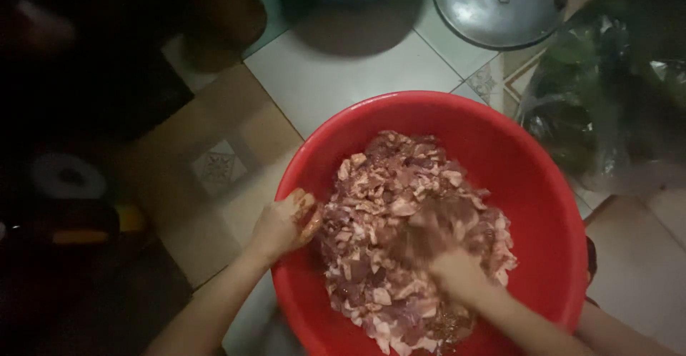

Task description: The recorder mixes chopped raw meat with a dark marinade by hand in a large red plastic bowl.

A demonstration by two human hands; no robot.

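We steady the red basin (529, 184) with our curled left hand (286, 224) gripping the rim; our right hand (446, 259) (blurred, grip unclear) works chopped meat (400, 184) beyond it — best turned from underneath.

The wide round plastic basin (532, 184) is bright red all over. The heap of chopped raw meat (407, 220) in it is mottled pink, pale cream and dark maroon. The left hand (286, 224) is smeared reddish-brown at the fingers. The tiled floor (343, 77) is off-white, with some tiles tan and a small grey flower pattern at the corners. The round metal lid (493, 6) is dull silver-grey. The clear plastic bag of leaves (607, 91) shows dark green.
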